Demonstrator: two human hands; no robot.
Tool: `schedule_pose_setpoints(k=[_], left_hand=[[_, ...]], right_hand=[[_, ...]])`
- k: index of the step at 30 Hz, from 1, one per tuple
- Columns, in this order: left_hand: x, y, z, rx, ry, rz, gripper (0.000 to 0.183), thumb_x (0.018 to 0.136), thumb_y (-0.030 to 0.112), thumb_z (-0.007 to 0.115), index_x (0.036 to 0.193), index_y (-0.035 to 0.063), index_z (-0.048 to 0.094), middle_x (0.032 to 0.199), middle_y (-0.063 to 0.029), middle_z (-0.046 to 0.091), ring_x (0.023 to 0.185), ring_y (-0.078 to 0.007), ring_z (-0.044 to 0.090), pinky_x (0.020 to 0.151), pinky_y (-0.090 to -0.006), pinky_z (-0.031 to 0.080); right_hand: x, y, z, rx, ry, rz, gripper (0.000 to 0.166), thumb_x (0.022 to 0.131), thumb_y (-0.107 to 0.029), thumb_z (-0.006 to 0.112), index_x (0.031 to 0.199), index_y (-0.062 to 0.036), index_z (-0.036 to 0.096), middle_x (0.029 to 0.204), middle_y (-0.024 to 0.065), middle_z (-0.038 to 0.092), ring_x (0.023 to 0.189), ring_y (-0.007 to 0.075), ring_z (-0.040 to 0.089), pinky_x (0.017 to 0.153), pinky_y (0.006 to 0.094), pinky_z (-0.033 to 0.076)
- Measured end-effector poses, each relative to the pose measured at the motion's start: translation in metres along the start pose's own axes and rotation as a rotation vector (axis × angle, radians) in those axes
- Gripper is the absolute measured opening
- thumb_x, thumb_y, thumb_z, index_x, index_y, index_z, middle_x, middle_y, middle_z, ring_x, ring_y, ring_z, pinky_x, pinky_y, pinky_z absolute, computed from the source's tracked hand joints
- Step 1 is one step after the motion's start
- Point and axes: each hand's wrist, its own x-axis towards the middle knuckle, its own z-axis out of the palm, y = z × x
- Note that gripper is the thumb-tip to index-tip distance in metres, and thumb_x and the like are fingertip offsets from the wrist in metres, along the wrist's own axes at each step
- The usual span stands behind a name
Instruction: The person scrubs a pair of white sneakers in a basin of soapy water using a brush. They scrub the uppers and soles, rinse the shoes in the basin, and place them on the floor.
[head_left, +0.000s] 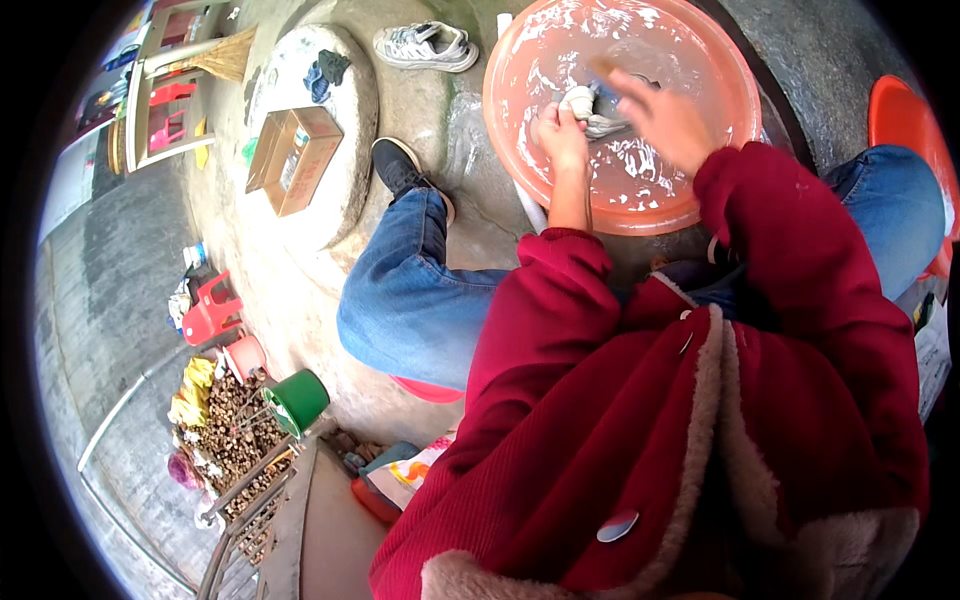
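Note:
A large orange plastic basin (517, 142) of water stands before me. Over it, my left hand (562, 139) grips the edge of a wet grey and white shoe (600, 124). My right hand (664, 120) is blurred and holds what looks like a brush (602, 67) above the shoe, with its fingers round one end. The shoe's far side is partly hidden by that hand. A second shoe, a white and grey sneaker (426, 46), lies on the wet concrete to the left of the basin.
A round stone slab (352, 97) at the left bears an open cardboard box (307, 165) and dark socks (326, 73). A red plastic stool (212, 309), a green bucket (298, 401) and piled firewood (240, 420) stand lower left. An orange-red plastic chair (900, 112) is at the right.

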Motion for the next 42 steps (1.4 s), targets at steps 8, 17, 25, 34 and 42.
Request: schedule_pose_setpoints(k=[8,17,25,34,42], left_hand=[[-0.015,-0.004,0.016,0.125,-0.020,0.120,0.019,0.095,0.007,0.047,0.081,-0.0007,0.058,0.069,-0.0008,0.055,0.058,-0.0063,0.048,0.051,-0.0234,0.041],[-0.017,-0.005,0.022,0.192,-0.039,0.167,0.022,0.095,0.007,0.048,0.076,0.0004,0.057,0.063,0.0006,0.054,0.056,-0.0067,0.047,0.049,-0.0255,0.039],[-0.010,-0.005,0.009,0.319,-0.149,0.211,0.016,0.092,0.003,0.049,0.085,-0.0026,0.063,0.069,-0.0002,0.059,0.064,-0.0079,0.054,0.056,-0.0239,0.044],[-0.009,0.021,0.009,0.154,-0.446,0.110,0.020,0.093,0.003,0.051,0.107,-0.0036,0.063,0.099,-0.0072,0.066,0.088,-0.0113,0.061,0.079,-0.0240,0.048],[-0.013,0.022,0.013,0.031,-0.424,0.110,0.024,0.085,0.000,0.062,0.109,-0.0027,0.058,0.095,-0.0071,0.064,0.086,-0.0094,0.058,0.076,-0.0228,0.048]], right_hand=[[0.016,0.011,0.041,0.132,0.107,0.010,0.043,0.090,-0.033,0.048,0.130,-0.0167,0.053,0.089,0.0235,0.064,0.084,0.0417,0.061,0.077,0.0478,0.047],[0.020,0.006,0.032,0.094,0.075,0.089,0.041,0.091,-0.033,0.049,0.130,-0.0201,0.053,0.094,0.0233,0.064,0.086,0.0417,0.061,0.077,0.0481,0.048],[0.007,-0.014,0.002,-0.132,0.123,0.018,0.045,0.093,-0.036,0.048,0.136,-0.0250,0.046,0.102,0.0247,0.063,0.088,0.0406,0.062,0.077,0.0470,0.048],[0.040,0.049,0.001,0.327,0.145,0.103,0.073,0.077,-0.009,0.069,0.142,-0.0092,0.035,0.118,0.0195,0.058,0.109,0.0230,0.057,0.090,0.0324,0.045],[0.041,0.052,0.030,0.405,0.125,-0.003,0.071,0.068,-0.020,0.074,0.133,-0.0158,0.047,0.105,0.0163,0.064,0.098,0.0306,0.061,0.087,0.0356,0.046]])
